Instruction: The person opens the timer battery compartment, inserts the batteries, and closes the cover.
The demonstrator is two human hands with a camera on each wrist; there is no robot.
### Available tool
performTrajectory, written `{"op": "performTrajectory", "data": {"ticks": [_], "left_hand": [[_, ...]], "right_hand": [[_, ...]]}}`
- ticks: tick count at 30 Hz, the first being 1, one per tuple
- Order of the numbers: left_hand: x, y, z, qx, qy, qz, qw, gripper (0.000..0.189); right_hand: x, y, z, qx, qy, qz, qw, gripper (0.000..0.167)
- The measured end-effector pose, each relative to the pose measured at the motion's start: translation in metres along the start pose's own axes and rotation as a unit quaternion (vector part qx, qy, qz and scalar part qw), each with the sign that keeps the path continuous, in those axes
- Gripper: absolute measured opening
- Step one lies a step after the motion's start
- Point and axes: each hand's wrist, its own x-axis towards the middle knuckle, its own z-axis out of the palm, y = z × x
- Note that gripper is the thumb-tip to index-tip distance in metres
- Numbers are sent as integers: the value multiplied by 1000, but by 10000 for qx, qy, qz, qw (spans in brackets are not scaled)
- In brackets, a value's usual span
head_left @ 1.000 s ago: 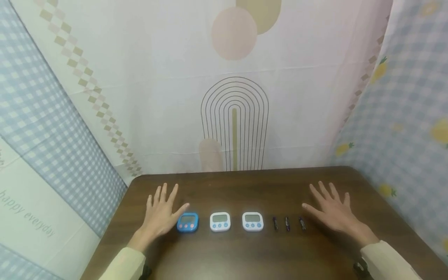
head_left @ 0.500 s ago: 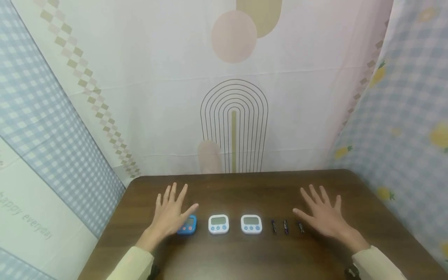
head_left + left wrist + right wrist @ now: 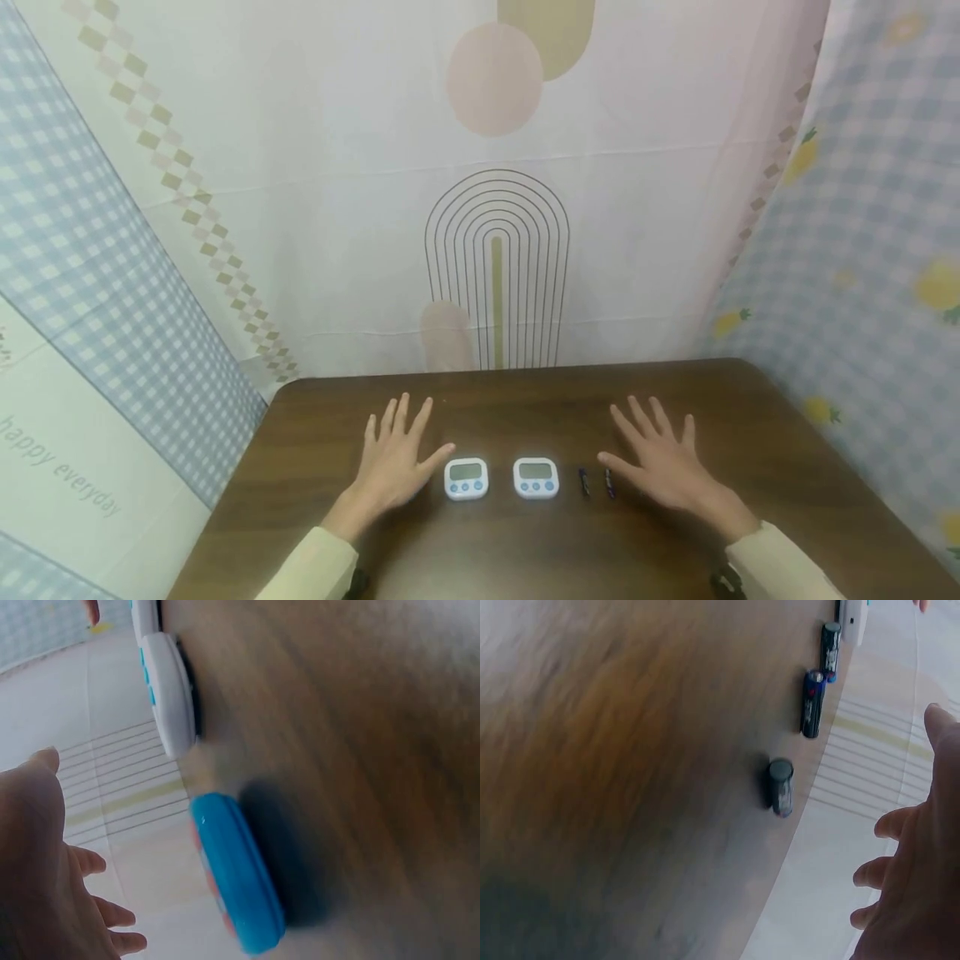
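My left hand (image 3: 393, 462) is spread with straight fingers over the left of the table, holding nothing. In the head view it hides the blue digital timer (image 3: 236, 874), which the left wrist view shows lying below the palm. Two white digital timers, one (image 3: 466, 479) by my left thumb and another (image 3: 536, 478) further right, lie in a row with it. Two dark batteries, one (image 3: 584, 482) beside another (image 3: 609, 483), follow to the right. My right hand (image 3: 667, 467), also spread and holding nothing, covers a third battery (image 3: 781, 787) in the head view.
The dark wooden table (image 3: 480, 550) has rounded far corners. Behind it hangs a white patterned cloth (image 3: 360, 250). Checked cloths flank it, one at the left (image 3: 90, 200) and one at the right (image 3: 862, 275).
Both spread hands have moved inward toward each other. The left now covers the blue timer and the right covers the rightmost battery in the head view. The timers and batteries stay in place.
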Motion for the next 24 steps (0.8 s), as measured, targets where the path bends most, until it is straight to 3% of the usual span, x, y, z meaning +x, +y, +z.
{"op": "performTrajectory", "data": {"ticks": [4, 24], "left_hand": [[0, 5, 5, -32, 78, 33, 10000, 88], [1, 51, 15, -226, -283, 433, 9984, 87]], "right_hand": [[3, -6, 4, -39, 17, -45, 10000, 87], [15, -33, 15, 3, -4, -144, 9999, 86]]}}
